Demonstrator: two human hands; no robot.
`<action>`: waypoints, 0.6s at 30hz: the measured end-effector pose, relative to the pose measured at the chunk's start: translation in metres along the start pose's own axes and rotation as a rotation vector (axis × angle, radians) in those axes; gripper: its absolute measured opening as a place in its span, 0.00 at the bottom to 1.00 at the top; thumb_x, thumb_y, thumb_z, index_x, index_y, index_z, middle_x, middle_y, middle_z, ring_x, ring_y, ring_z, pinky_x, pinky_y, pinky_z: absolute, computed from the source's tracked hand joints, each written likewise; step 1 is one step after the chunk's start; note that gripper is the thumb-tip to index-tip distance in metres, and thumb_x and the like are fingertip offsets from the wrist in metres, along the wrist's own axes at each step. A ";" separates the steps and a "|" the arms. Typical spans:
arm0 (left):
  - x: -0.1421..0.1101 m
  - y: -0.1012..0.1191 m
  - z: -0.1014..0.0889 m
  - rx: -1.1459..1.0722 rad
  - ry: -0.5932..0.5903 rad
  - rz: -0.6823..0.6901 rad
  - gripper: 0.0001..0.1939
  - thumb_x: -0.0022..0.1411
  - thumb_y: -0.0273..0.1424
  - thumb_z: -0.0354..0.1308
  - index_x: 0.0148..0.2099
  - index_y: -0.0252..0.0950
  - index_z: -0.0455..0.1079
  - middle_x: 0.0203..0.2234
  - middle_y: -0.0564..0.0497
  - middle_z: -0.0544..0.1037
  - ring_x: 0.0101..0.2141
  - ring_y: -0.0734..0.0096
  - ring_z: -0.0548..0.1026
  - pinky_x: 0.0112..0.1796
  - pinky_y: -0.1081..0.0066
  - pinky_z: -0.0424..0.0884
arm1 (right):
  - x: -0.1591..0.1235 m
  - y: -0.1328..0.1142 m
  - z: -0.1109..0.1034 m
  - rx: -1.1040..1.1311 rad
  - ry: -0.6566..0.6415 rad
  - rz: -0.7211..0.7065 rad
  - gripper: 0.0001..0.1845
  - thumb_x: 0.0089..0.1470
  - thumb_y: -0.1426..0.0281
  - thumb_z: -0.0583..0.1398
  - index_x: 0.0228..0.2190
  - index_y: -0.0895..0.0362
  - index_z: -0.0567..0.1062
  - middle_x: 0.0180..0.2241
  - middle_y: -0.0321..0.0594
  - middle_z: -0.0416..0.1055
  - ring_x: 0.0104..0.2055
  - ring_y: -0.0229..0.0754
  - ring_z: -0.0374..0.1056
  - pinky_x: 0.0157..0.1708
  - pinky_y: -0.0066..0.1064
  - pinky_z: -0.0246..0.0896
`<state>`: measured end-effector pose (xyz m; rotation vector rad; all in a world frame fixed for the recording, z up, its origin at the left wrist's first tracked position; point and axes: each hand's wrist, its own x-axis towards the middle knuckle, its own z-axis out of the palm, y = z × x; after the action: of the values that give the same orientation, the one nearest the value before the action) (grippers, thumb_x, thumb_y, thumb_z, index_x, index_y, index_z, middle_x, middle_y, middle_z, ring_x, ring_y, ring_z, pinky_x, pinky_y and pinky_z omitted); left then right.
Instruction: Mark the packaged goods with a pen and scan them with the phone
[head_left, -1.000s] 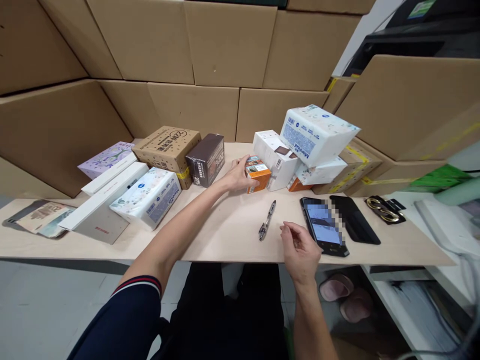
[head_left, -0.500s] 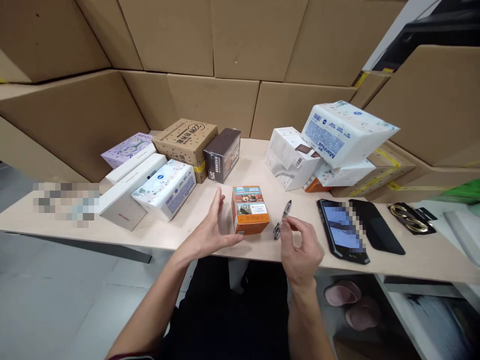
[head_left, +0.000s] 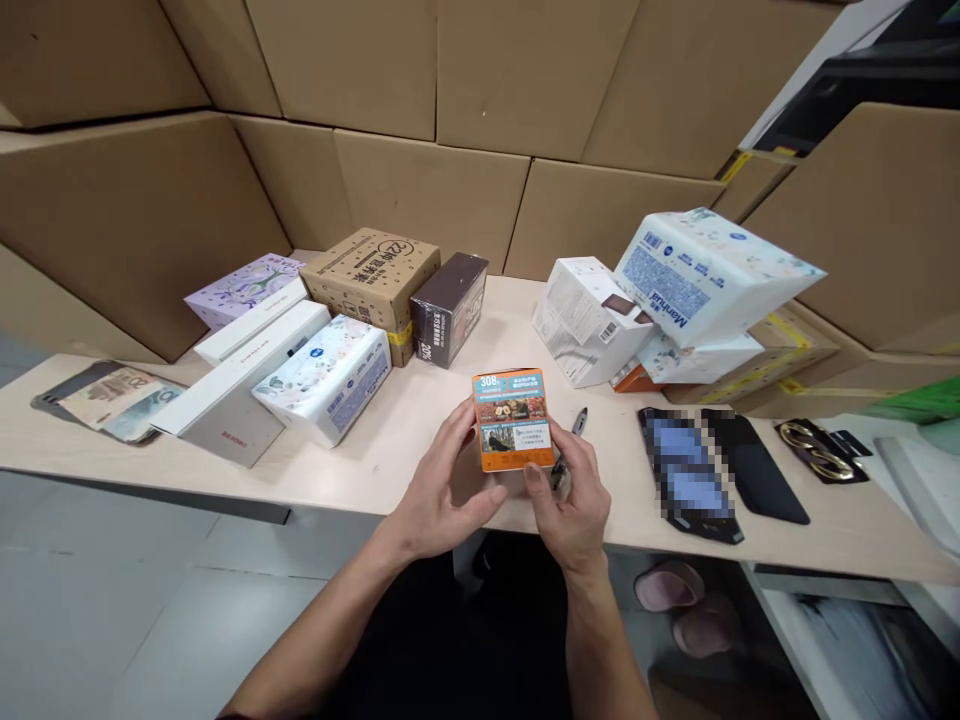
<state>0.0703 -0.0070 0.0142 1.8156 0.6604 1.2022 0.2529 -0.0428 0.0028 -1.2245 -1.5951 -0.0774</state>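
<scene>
A small orange box (head_left: 513, 418) with a printed label is held up just above the near edge of the pale wooden table (head_left: 420, 430). My left hand (head_left: 442, 490) grips its left side and bottom. My right hand (head_left: 571, 495) grips its right bottom corner, thumb against the front. A black and silver pen (head_left: 574, 430) lies on the table right behind my right hand, partly hidden by it.
On the left lie a tissue pack (head_left: 324, 379), white flat boxes (head_left: 240, 380), a brown carton (head_left: 371, 275) and a dark box (head_left: 448, 306). On the right sit a white box (head_left: 589, 318), stacked tissue packs (head_left: 709, 275), a phone (head_left: 688, 472) and a black case (head_left: 757, 465). Cardboard boxes wall the back.
The orange box was pulled from the back of the table to the near edge, set down, and is now lifted in both hands. My right hand came off the pen.
</scene>
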 end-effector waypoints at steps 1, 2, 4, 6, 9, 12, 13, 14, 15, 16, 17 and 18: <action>-0.001 -0.001 0.000 -0.052 0.007 0.004 0.40 0.64 0.37 0.62 0.72 0.44 0.49 0.70 0.41 0.54 0.69 0.47 0.56 0.65 0.46 0.60 | 0.000 0.000 0.000 0.019 -0.001 0.013 0.27 0.59 0.71 0.62 0.59 0.53 0.66 0.56 0.49 0.71 0.57 0.49 0.68 0.54 0.46 0.69; -0.002 -0.003 0.001 -0.085 0.021 -0.001 0.38 0.64 0.37 0.61 0.72 0.44 0.50 0.70 0.41 0.54 0.68 0.47 0.56 0.65 0.46 0.60 | 0.001 0.000 0.001 0.030 -0.001 0.025 0.27 0.58 0.72 0.62 0.58 0.53 0.66 0.57 0.49 0.71 0.57 0.49 0.68 0.55 0.46 0.69; -0.004 -0.006 0.002 -0.094 0.066 -0.015 0.35 0.66 0.35 0.60 0.71 0.46 0.52 0.70 0.42 0.54 0.68 0.49 0.57 0.65 0.46 0.60 | 0.002 0.001 0.002 0.024 -0.007 0.035 0.24 0.57 0.75 0.62 0.55 0.53 0.68 0.55 0.48 0.72 0.57 0.48 0.68 0.55 0.47 0.69; -0.007 -0.009 0.004 -0.062 0.132 -0.025 0.31 0.66 0.32 0.60 0.68 0.46 0.57 0.69 0.42 0.57 0.68 0.51 0.58 0.65 0.47 0.60 | 0.002 0.001 0.002 -0.011 -0.025 0.028 0.20 0.57 0.76 0.62 0.51 0.54 0.69 0.51 0.46 0.74 0.55 0.47 0.68 0.54 0.45 0.69; -0.009 -0.012 0.007 -0.024 0.243 -0.034 0.22 0.66 0.30 0.60 0.61 0.44 0.64 0.64 0.42 0.64 0.66 0.54 0.62 0.64 0.50 0.64 | 0.001 0.001 0.003 -0.056 -0.047 0.023 0.15 0.58 0.76 0.61 0.47 0.54 0.71 0.45 0.45 0.75 0.53 0.47 0.68 0.51 0.44 0.71; -0.010 -0.011 0.010 0.039 0.313 -0.043 0.21 0.66 0.29 0.60 0.60 0.43 0.64 0.58 0.44 0.69 0.58 0.59 0.70 0.59 0.54 0.70 | -0.001 0.002 0.003 -0.052 -0.057 0.050 0.19 0.60 0.72 0.61 0.53 0.54 0.69 0.46 0.46 0.73 0.53 0.47 0.68 0.50 0.44 0.72; -0.009 -0.010 0.010 0.071 0.319 -0.046 0.24 0.66 0.30 0.60 0.62 0.44 0.62 0.56 0.44 0.69 0.56 0.60 0.72 0.57 0.56 0.72 | -0.001 0.002 0.003 -0.045 -0.065 0.052 0.23 0.61 0.70 0.61 0.57 0.54 0.67 0.49 0.48 0.72 0.53 0.48 0.68 0.50 0.45 0.72; -0.009 -0.008 0.011 0.107 0.318 -0.044 0.28 0.65 0.30 0.61 0.65 0.45 0.58 0.55 0.44 0.70 0.54 0.62 0.73 0.55 0.57 0.73 | -0.001 0.002 0.003 -0.042 -0.080 0.045 0.28 0.61 0.69 0.60 0.61 0.54 0.63 0.51 0.49 0.71 0.54 0.48 0.68 0.51 0.46 0.71; -0.008 -0.007 0.011 0.147 0.305 -0.040 0.32 0.65 0.31 0.61 0.68 0.45 0.55 0.54 0.44 0.69 0.53 0.62 0.72 0.53 0.58 0.74 | -0.001 0.002 0.003 -0.043 -0.099 0.025 0.32 0.62 0.67 0.60 0.64 0.53 0.59 0.52 0.50 0.70 0.54 0.49 0.67 0.51 0.47 0.71; -0.007 -0.006 0.010 0.190 0.283 -0.035 0.35 0.65 0.32 0.61 0.70 0.46 0.52 0.54 0.44 0.69 0.52 0.62 0.72 0.52 0.58 0.74 | 0.000 0.002 0.003 -0.047 -0.121 -0.001 0.34 0.63 0.66 0.59 0.66 0.53 0.56 0.53 0.50 0.69 0.55 0.49 0.67 0.52 0.48 0.70; -0.006 -0.004 0.010 0.234 0.258 -0.029 0.36 0.65 0.33 0.61 0.71 0.46 0.50 0.54 0.44 0.68 0.52 0.62 0.71 0.51 0.59 0.74 | 0.001 0.002 0.003 -0.052 -0.140 -0.028 0.35 0.63 0.66 0.58 0.67 0.52 0.55 0.54 0.50 0.69 0.55 0.50 0.66 0.52 0.49 0.70; -0.005 -0.003 0.009 0.274 0.235 -0.020 0.37 0.66 0.33 0.61 0.72 0.46 0.49 0.54 0.43 0.68 0.53 0.62 0.70 0.52 0.58 0.74 | 0.001 0.002 0.002 -0.053 -0.155 -0.050 0.34 0.64 0.65 0.58 0.67 0.51 0.55 0.53 0.49 0.69 0.55 0.50 0.65 0.52 0.49 0.69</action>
<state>0.0767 -0.0131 0.0074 1.8981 1.0170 1.3784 0.2531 -0.0395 0.0017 -1.2568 -1.7688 -0.0580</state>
